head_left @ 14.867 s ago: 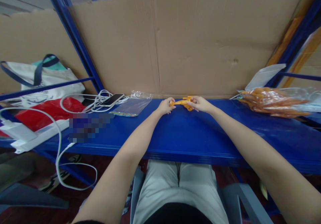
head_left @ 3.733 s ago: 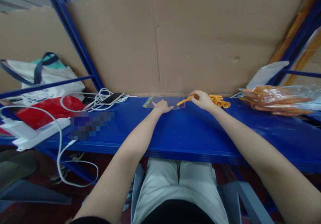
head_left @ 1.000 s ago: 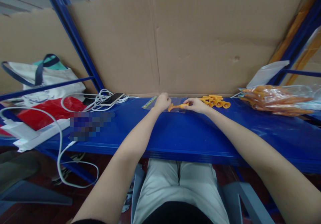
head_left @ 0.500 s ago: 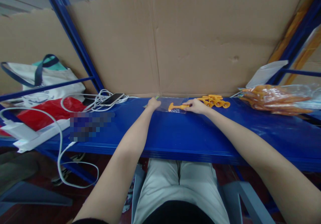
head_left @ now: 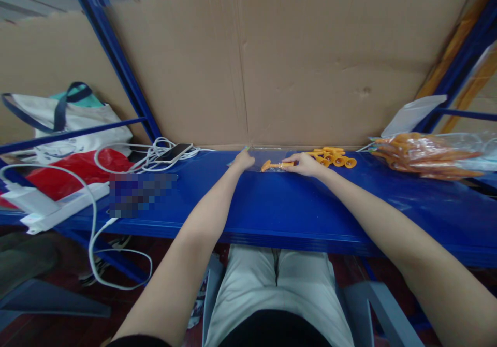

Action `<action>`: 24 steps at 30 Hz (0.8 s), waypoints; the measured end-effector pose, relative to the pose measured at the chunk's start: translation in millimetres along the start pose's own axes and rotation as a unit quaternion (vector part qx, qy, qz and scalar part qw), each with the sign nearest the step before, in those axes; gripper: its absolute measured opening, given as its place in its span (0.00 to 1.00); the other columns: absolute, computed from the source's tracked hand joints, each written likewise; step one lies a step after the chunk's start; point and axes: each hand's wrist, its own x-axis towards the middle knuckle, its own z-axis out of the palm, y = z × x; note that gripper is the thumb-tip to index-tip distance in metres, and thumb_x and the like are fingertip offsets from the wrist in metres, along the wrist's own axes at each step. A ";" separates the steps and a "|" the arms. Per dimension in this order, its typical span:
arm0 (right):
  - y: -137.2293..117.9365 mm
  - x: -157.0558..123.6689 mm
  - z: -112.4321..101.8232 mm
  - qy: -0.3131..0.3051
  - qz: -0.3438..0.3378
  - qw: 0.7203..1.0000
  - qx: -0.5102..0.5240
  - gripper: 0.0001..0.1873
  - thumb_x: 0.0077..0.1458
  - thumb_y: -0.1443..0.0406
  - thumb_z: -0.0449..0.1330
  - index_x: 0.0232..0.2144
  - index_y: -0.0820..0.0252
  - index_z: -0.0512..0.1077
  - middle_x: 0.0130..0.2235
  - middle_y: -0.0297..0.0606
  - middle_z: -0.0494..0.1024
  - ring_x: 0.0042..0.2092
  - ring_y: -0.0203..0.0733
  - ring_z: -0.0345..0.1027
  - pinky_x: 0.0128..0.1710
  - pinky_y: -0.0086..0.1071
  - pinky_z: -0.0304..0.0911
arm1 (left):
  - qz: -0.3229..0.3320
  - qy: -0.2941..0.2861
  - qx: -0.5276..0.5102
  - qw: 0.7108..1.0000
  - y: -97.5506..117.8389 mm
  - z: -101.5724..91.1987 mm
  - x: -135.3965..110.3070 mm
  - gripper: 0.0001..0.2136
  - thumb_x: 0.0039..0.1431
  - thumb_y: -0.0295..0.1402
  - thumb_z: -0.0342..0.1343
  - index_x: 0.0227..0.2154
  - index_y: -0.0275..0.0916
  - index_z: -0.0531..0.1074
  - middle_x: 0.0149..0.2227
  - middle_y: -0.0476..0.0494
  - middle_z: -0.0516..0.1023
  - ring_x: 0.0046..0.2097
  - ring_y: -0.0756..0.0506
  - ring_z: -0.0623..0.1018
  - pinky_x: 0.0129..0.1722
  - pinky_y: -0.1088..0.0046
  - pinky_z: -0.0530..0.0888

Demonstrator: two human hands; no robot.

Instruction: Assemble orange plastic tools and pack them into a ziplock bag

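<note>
A clear plastic bag (head_left: 261, 155) lies at the back of the blue table, and my left hand (head_left: 244, 160) is closed on its left end. My right hand (head_left: 305, 164) grips an orange plastic piece with a flared end (head_left: 276, 166), which points left over or inside the bag; I cannot tell which. Just behind and right of my right hand lies a small pile of similar orange pieces (head_left: 334, 158), several with round cup-shaped ends facing me.
Filled plastic bags of orange pieces (head_left: 423, 153) lie at the right. On the left are a phone (head_left: 174, 153) on coiled white cables, a power strip (head_left: 70, 207), a red bag (head_left: 77, 173) and a tote bag (head_left: 81, 124). A cardboard sheet (head_left: 303, 62) stands behind the table (head_left: 279, 207).
My left hand has shifted slightly right along with its end of the clear bag. My right hand and the orange piece have hardly moved.
</note>
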 end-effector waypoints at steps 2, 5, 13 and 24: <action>3.0 1.0 2.3 -0.011 -0.014 1.000 0.004 0.17 0.54 0.64 0.62 0.45 0.61 0.80 0.42 0.40 0.83 0.40 0.44 0.76 0.43 0.33 0.68 | -0.025 0.033 0.087 0.995 -0.1 -0.3 -0.8 0.19 0.55 0.27 0.54 0.51 0.32 0.73 0.51 0.29 0.78 0.55 0.35 0.76 0.50 0.67 0.72; 5.8 2.1 4.9 -0.027 -0.029 0.999 0.004 0.17 0.55 0.65 0.62 0.46 0.59 0.80 0.43 0.39 0.83 0.41 0.44 0.76 0.43 0.32 0.68 | -0.058 0.042 0.147 0.987 -0.2 -2.6 -4.0 0.22 0.56 0.29 0.54 0.55 0.31 0.70 0.55 0.26 0.74 0.57 0.34 0.75 0.53 0.63 0.72; 10.1 0.6 4.3 -0.051 -0.022 0.998 0.011 0.23 0.55 0.65 0.62 0.53 0.62 0.76 0.49 0.44 0.80 0.45 0.46 0.75 0.47 0.36 0.69 | -0.030 -0.003 0.188 0.982 -2.1 -5.5 -5.1 0.24 0.59 0.29 0.50 0.58 0.29 0.67 0.56 0.28 0.74 0.57 0.37 0.75 0.53 0.69 0.72; 7.9 2.9 -0.6 0.016 0.026 0.999 0.012 0.33 0.55 0.64 0.62 0.62 0.67 0.66 0.43 0.44 0.81 0.41 0.46 0.76 0.46 0.39 0.70 | 0.009 -0.041 0.114 0.993 -5.5 0.5 4.2 0.19 0.57 0.27 0.53 0.51 0.33 0.74 0.52 0.32 0.78 0.54 0.37 0.77 0.49 0.71 0.72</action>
